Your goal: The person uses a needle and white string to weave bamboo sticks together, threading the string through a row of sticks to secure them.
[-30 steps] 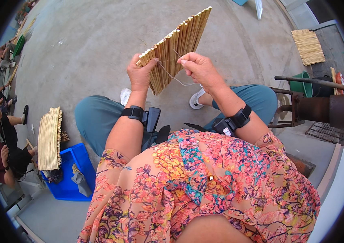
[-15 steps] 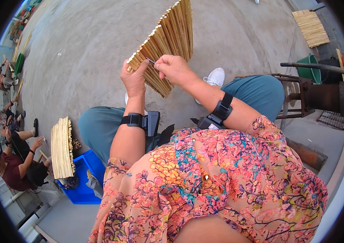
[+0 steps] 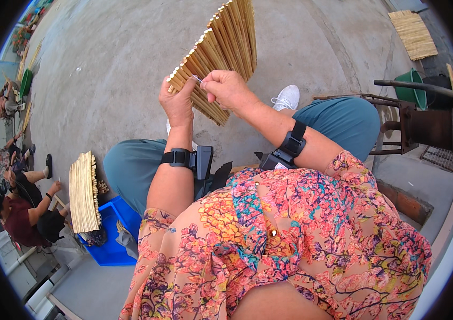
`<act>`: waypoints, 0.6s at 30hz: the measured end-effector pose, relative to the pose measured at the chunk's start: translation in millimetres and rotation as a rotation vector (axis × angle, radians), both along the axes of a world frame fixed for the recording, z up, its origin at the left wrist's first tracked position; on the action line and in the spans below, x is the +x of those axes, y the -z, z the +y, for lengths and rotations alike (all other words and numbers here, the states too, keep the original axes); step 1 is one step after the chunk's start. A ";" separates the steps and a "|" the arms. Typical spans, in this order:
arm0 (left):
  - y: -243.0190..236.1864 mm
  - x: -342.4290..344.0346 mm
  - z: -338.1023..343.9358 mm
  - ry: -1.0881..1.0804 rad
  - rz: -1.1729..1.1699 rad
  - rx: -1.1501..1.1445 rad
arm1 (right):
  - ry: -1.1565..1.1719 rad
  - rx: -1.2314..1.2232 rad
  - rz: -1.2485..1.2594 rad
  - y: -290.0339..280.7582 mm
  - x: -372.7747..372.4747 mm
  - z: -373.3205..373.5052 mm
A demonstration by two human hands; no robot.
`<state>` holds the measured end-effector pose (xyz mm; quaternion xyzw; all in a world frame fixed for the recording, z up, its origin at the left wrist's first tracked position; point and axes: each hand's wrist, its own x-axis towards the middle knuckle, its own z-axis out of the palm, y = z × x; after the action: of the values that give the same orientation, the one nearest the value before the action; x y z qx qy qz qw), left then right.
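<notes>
In front of me, tilted up off the ground, hangs a mat of straw-coloured stalks (image 3: 225, 47) laid side by side, their pale cut ends along its left edge. My left hand (image 3: 177, 104) is closed on the mat's near end, thumb across the stalks and fingers behind. Beside it, my right hand (image 3: 229, 89) is closed in a pinch over the mat's face. A thin, pale needle or thread (image 3: 197, 78) runs between the right fingertips and the left thumb; I cannot tell which it is.
At left, a stalk bundle (image 3: 83, 192) lies by a blue crate (image 3: 112, 258). People (image 3: 24, 213) sit along the left. A metal stand (image 3: 402, 125), a green bucket (image 3: 412, 89) and another mat (image 3: 414, 35) are at right. My white shoe (image 3: 287, 98) is beyond my knee.
Both hands keep nearly the same place on the mat; the right hand has shifted very slightly. At left, a seated person's arm has moved. The whole view has shifted a little.
</notes>
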<state>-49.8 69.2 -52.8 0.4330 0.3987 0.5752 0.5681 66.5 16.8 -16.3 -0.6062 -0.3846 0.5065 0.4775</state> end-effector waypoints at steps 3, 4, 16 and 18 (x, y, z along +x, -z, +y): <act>2.0 -1.2 0.4 -0.002 0.019 0.010 | -0.006 -0.004 0.026 0.1 -0.1 -0.3; 1.7 -1.1 0.1 0.002 0.004 0.005 | -0.007 -0.006 0.022 -0.9 -0.4 -0.4; 0.9 -1.2 -1.2 0.009 0.001 -0.004 | 0.002 -0.028 0.041 -5.3 -3.0 -2.0; 0.7 -1.4 -1.4 0.010 0.006 -0.005 | 0.012 -0.036 0.047 -5.6 -3.9 -2.2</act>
<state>-51.1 67.8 -53.5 0.4354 0.3995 0.5700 0.5709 62.6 14.7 -10.7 -0.6049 -0.3605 0.5247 0.4784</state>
